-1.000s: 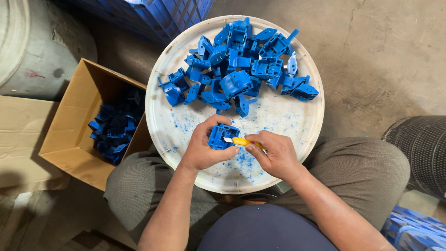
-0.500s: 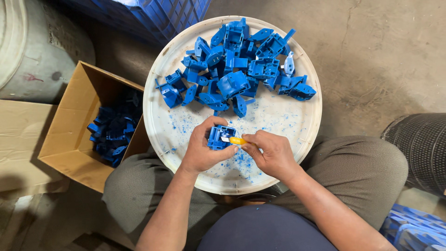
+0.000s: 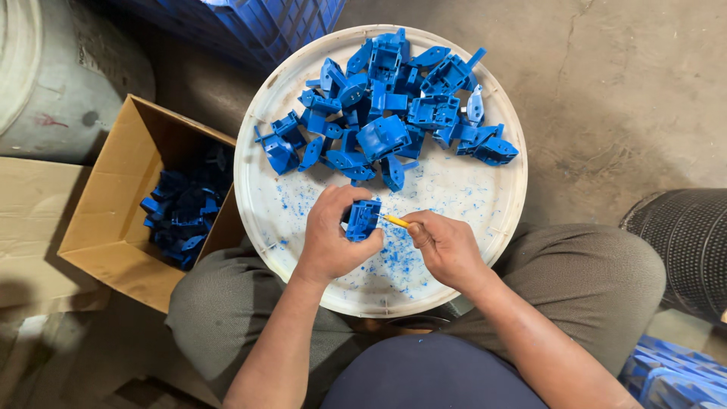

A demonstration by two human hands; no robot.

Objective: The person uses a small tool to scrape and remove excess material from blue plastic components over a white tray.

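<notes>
The blue part (image 3: pixel 363 220) sat in the left hand (image 3: pixel 333 236), just over the near half of the round white tray (image 3: pixel 500 220). The left hand gripped it tight, with fingers wrapped round its side, so some of the part was hidden. The right hand (image 3: pixel 447 246) was closed on a small yellow knife (image 3: pixel 395 221). Its tip touched the part's right edge. The blade was too small to see well, and most of the handle was hidden inside the fist.

A heap of blue parts (image 3: pixel 394 113) lay on the far half of the tray. Blue shavings (image 3: pixel 394 261) were scattered on the near half. The tray rested on the person's lap.

Left of the tray stood a cardboard box (image 3: pixel 98 242) with more blue parts in it, dark and hard to make out. A gray drum (image 3: pixel 53 76) stood left of the tray too, cut off by the edge. Behind the tray was a blue crate (image 3: pixel 257 23), also cut off. The floor (image 3: pixel 628 91) right of the tray was gray concrete.
</notes>
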